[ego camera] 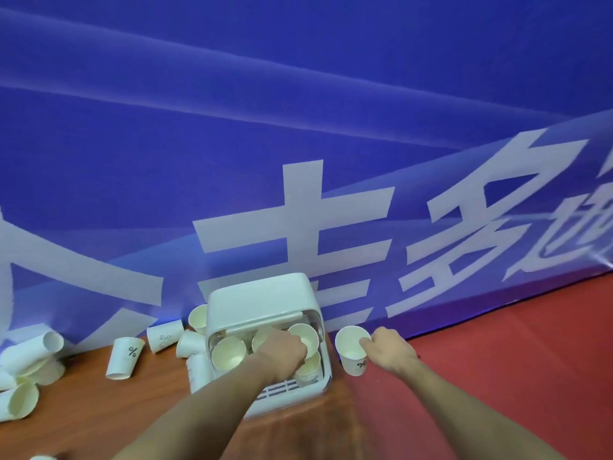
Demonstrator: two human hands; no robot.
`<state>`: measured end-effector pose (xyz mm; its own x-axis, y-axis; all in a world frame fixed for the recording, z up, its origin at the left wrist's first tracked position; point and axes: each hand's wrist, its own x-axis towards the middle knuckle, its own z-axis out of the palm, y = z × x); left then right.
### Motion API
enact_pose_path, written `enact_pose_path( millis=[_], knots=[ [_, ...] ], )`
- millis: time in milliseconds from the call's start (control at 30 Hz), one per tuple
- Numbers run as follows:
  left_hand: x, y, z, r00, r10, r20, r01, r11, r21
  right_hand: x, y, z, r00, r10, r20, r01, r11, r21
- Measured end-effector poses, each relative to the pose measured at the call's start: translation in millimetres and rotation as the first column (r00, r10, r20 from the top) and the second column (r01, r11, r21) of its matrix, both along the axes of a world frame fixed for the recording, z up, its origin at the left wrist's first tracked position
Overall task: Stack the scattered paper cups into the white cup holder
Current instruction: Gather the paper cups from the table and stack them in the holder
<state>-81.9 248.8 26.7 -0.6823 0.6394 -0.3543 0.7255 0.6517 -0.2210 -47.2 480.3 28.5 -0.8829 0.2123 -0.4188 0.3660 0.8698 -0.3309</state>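
Note:
The white cup holder (262, 300) stands on the wooden table with its lid swung up. Inside it are a cup stack at the left (229, 351) and another at the front right (310, 368). My left hand (282, 353) reaches into the holder and grips a paper cup (306, 336) by its rim above the right stack. My right hand (389, 350) pinches the rim of another paper cup (351, 350), upright just right of the holder. Several loose cups lie scattered to the left, one upside down (124, 358), one on its side (165, 335).
A blue banner with large white characters (298, 161) forms the wall right behind the table. A pile of cups (26, 370) sits at the far left. The wooden table (99, 413) ends beside the holder, with red floor (497, 360) to the right.

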Motion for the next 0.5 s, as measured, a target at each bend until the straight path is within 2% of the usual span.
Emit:
enact_pose_path(
  millis=[300,400,500],
  knots=[
    [1.0,8.8,-18.5,0.983,-0.18,0.029,0.182,0.981,-0.069,8.6,15.6,-16.6,0.999,-0.023,0.041,0.024,0.999,-0.021],
    [2.1,6.2,-29.1,0.981,-0.192,0.028,0.193,0.978,-0.078,8.9,17.1,-16.9,0.999,-0.025,0.029,0.026,0.999,-0.043],
    [-0.1,7.1,-36.4,0.991,-0.13,0.031,0.133,0.987,-0.092,8.4,14.8,-18.1,0.999,-0.048,0.014,0.049,0.996,-0.07]
  ],
)
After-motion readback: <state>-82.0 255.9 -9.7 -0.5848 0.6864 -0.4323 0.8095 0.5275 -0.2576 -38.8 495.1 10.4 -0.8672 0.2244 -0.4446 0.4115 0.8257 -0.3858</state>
